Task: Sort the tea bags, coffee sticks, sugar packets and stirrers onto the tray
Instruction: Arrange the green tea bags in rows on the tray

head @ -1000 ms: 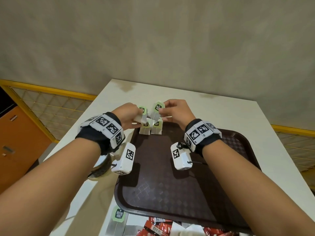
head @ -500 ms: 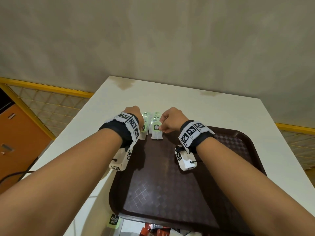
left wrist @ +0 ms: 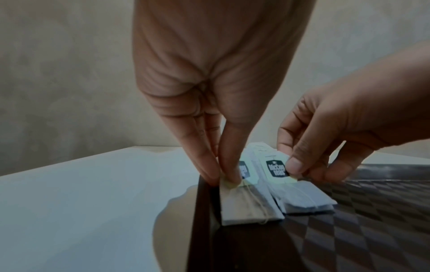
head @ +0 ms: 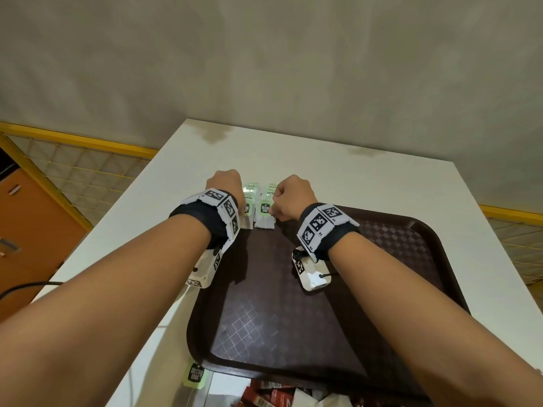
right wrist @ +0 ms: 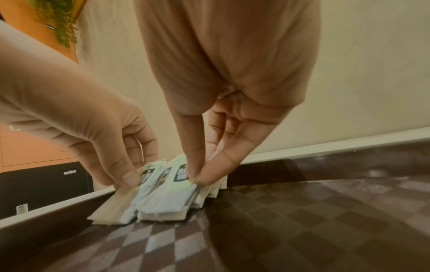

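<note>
Tea bags (head: 258,211) sit in two rows at the far left corner of the tray (head: 411,245). The left hand (left wrist: 216,103) and right hand (right wrist: 223,103) each pinch a tag with their fingers. One tea bag (head: 195,376) and red packets (head: 270,396) wait off the near edge, so I'd say it's barely started. White surface (head: 323,171), plain wall behind.

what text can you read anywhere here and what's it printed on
"McCoy teas": green tag of the tea bag that the right hand pinches on the tray.
"McCoy teas": tag of the loose tea bag on the table.
Tag under the left hand: partly covered, unreadable.
Red packets: print too small.
Wrist bands: square marker codes; tiny print unreadable.
</note>
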`<control>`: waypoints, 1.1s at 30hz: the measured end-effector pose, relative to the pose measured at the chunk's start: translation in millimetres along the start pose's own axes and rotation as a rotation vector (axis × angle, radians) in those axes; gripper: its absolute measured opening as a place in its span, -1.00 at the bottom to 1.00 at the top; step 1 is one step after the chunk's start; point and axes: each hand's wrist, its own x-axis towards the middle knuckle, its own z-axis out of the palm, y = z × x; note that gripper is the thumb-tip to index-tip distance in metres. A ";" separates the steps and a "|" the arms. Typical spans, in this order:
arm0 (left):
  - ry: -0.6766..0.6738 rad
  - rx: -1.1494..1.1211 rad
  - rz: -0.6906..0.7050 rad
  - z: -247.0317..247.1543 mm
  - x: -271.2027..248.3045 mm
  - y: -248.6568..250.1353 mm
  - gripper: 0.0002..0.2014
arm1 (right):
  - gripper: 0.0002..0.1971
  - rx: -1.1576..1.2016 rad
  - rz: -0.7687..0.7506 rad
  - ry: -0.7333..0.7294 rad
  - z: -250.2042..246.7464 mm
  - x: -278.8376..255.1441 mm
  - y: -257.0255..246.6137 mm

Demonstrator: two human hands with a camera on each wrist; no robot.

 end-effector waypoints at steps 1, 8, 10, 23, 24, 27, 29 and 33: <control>0.005 0.005 0.005 0.7 0.5 -0.4 -0.72 | -0.78 -0.011 0.002 0.005 -0.3 0.2 0.1; 0.022 0.049 0.007 1.5 -5.1 4.2 -0.82 | -0.71 -0.115 0.012 0.042 -0.5 -2.1 -1.6; 0.039 0.068 0.019 0.8 -7.0 4.1 -0.70 | -0.73 -0.122 0.018 0.034 -3.5 -5.3 -2.6; -0.038 -0.129 0.426 -89.4 -199.5 -26.2 -0.78 | -0.83 0.106 -0.301 -0.207 -57.4 -166.0 -22.5; -0.070 -0.117 0.422 -86.9 -221.9 -36.8 -0.80 | -0.82 0.014 -0.347 -0.277 -53.3 -184.2 -22.0; -0.183 -0.080 0.343 -65.2 -271.0 -75.2 -0.82 | -0.70 -0.314 -0.524 -0.480 -33.2 -233.2 -24.8; -0.245 -0.026 0.287 -41.7 -295.9 -104.3 -0.79 | -0.53 -0.516 -0.624 -0.604 -10.9 -261.7 -27.2; -0.311 0.118 0.152 12.4 -332.6 -150.5 -0.45 | -0.20 -0.833 -0.733 -0.650 36.9 -301.3 -21.0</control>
